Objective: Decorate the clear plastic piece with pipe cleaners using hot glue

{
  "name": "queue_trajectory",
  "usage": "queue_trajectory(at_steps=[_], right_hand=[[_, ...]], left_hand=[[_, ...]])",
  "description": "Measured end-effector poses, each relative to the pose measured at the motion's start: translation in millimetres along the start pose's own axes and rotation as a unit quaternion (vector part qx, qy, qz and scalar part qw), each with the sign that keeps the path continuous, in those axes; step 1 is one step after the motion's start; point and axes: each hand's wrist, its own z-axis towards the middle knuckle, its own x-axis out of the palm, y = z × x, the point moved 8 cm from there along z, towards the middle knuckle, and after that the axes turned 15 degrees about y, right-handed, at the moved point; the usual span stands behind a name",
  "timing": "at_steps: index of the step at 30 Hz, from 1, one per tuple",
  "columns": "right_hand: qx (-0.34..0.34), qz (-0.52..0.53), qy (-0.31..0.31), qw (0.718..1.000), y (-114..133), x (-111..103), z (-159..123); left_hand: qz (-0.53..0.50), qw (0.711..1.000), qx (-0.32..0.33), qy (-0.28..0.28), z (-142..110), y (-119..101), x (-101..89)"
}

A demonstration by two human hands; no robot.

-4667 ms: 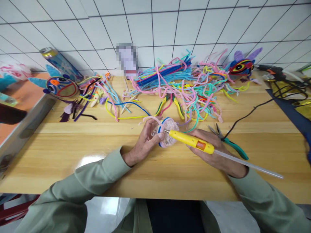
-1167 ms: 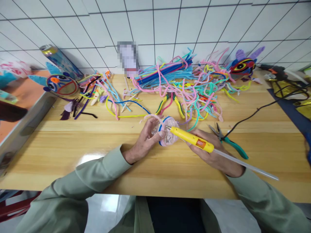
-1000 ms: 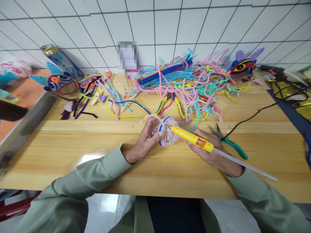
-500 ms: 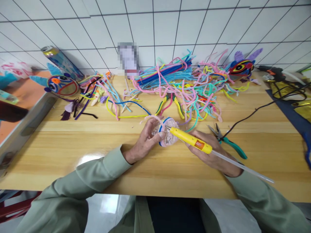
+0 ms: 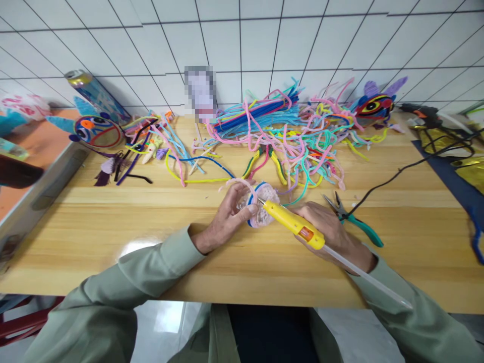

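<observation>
My left hand (image 5: 232,214) grips a small round piece (image 5: 267,209) with a pale pink, textured face and a blue pipe cleaner around its edge. A pale pink pipe cleaner (image 5: 242,182) curves from its rim over my fingers. In my right hand (image 5: 325,224) is a yellow hot glue gun (image 5: 293,222), held closed-fisted, with a long clear glue stick (image 5: 370,278) out of its back end. The gun's metal nozzle is at the edge of the round piece, by the pink strand; whether it touches cannot be made out.
Green-handled needle-nose pliers (image 5: 357,224) lie just right of my right hand. Yellow-green pliers (image 5: 278,166) rest beyond the round piece, before a tangled heap of pipe cleaners (image 5: 257,118). Decorated masks (image 5: 100,131) stand left and right. A black cable (image 5: 397,174) crosses the right side.
The glue gun's rear end and my right hand have swung slightly, the glue stick tilting lower and to the left. The nozzle stays by the round piece; my left hand holds still.
</observation>
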Motion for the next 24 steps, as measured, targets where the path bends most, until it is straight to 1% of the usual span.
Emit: queue_trajectory(at_steps=[4,9,10,13,14,15,16,18,20,21,23,24], right_hand=[[-0.006,-0.006,-0.023,1.000,3,-2,-2],[0.044,0.017,0.000,0.999,-3,2,-2],[0.044,0.019,-0.004,0.999,-4,2,-3],[-0.009,-0.004,-0.027,1.000,-1,1,-9],[-0.021,-0.018,-0.031,0.999,-1,0,-13],[-0.018,-0.033,-0.033,0.999,-3,-2,-19],[0.006,-0.049,-0.036,0.998,-10,-6,-26],[0.104,-0.078,-0.057,0.990,-35,-22,-48],[0.220,-0.097,-0.089,0.967,-69,-46,-79],[0.264,-0.100,-0.095,0.954,-87,-57,-96],[0.312,-0.115,-0.070,0.940,-121,-76,-124],[0.333,-0.141,-0.057,0.930,-137,-85,-137]], left_hand=[[0.003,1.000,0.003,-0.001,1,-2,-0.3],[0.008,1.000,-0.002,-0.004,2,-2,-0.8],[0.008,1.000,0.000,-0.006,2,-2,-1.1],[0.003,1.000,0.012,-0.007,3,-2,-2.0],[0.000,1.000,0.015,-0.007,3,-2,-2.1],[-0.006,1.000,0.015,-0.004,3,-1,-1.8],[-0.007,1.000,0.010,-0.003,3,0,-1.6],[0.003,1.000,0.003,-0.008,2,2,-2.3],[0.019,1.000,0.008,-0.020,1,1,-3.8],[0.032,0.999,0.001,-0.021,1,2,-3.9],[0.054,0.998,0.002,-0.013,1,1,-2.7],[0.065,0.998,0.002,-0.009,1,0,-2.2]])
